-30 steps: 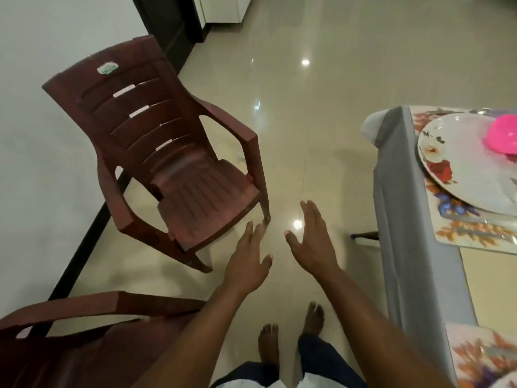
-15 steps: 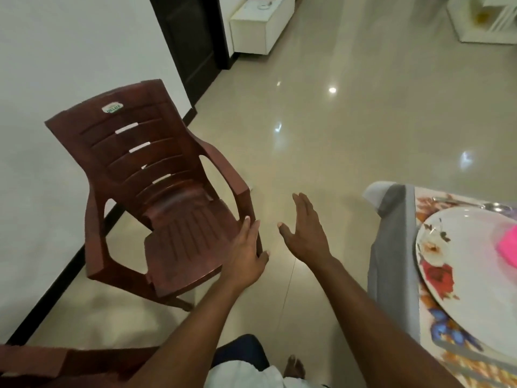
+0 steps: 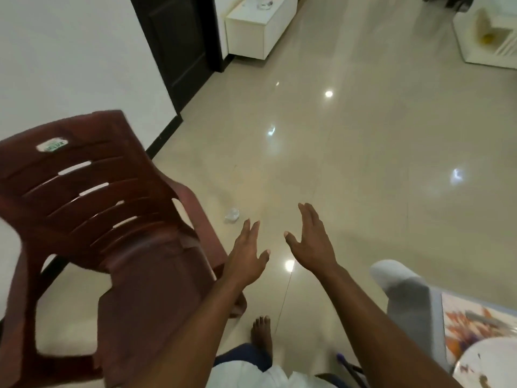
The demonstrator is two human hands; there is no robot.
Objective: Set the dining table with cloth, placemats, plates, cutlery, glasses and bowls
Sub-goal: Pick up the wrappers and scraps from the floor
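A dark red plastic chair (image 3: pixel 92 219) with a slatted back and a small sticker near its top filled the lower left of the view, its near armrest just beside the left hand (image 3: pixel 246 256). Whether the hand touched the armrest could not be told. That hand was stretched forward with fingers straight and held nothing; the right hand (image 3: pixel 313 242) was likewise spread, thumb apart from the fingers, empty, a little apart from the left over the floor. At the lower right the corner of the dining table showed, draped in a grey cloth (image 3: pixel 411 298), with a floral placemat (image 3: pixel 470 320) on it and the rim of a white flowered plate (image 3: pixel 486 365) lying on the placemat at the frame edge. A small crumpled clear scrap (image 3: pixel 232 214) lay on the glossy beige tiled floor (image 3: pixel 363 152) near the chair, and one bare foot (image 3: pixel 261 331) stood below the hands. Farther off were a dark door (image 3: pixel 179 46) in the white wall, a low white cabinet (image 3: pixel 258 23) beside it, and a white piece of furniture (image 3: pixel 489 32) at the upper right.
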